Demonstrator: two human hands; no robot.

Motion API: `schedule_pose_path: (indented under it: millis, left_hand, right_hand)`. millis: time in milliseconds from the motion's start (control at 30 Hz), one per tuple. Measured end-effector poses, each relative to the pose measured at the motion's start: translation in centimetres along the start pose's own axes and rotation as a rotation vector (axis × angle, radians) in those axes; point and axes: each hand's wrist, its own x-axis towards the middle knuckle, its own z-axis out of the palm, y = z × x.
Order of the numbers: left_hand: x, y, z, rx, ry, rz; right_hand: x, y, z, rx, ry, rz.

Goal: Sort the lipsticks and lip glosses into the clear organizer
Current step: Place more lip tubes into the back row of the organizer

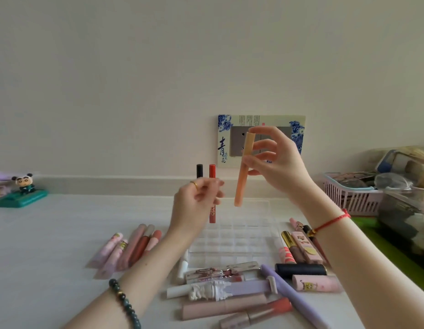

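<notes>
My right hand [277,162] pinches a peach lip gloss tube [241,186] upright, its lower end hanging just above the back of the clear organizer [241,233] on the white table. A red lip gloss [212,172] and a black lipstick [199,170] stand upright at the organizer's back left. My left hand [196,205] hovers there with fingers curled in front of the red tube; whether it grips the tube is hidden. Loose lipsticks and glosses lie left [135,245], in front [230,288] and right [301,248] of the organizer.
A pink basket [348,198] and a clear bin of clutter [405,210] stand at the right edge. A panda figure on a green base [24,186] sits at the far left. A decorated wall socket [260,138] is behind the organizer.
</notes>
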Motion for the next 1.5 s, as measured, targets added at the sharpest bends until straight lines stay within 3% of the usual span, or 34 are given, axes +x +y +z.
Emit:
schedule_pose_path:
  millis: [133,233,533,733,1500]
  left_hand:
    - [0.2,-1.4,-3.2,0.079,0.128,-0.035]
    - [-0.1,-3.0,-4.6,0.191,0.134,-0.105]
    - [-0.9,-5.2,-6.1,0.472,-0.142,-0.267]
    - [-1.2,-5.0,-5.9,0.543,-0.221,-0.310]
    - [-1.2,-4.9,-5.7,0.500,-0.240,-0.358]
  right_hand:
    - [0.5,1.0,1.3,0.001,0.046,0.005]
    - [0.7,2.2,2.3,-0.007,0.070,0.016]
    - [0.3,5.1,3.3,-0.137,0.052,0.030]
    - [-0.2,5.9,4.2,-0.194,-0.014,0.058]
    - [-0.3,6.6,4.3,-0.214,-0.098,0.144]
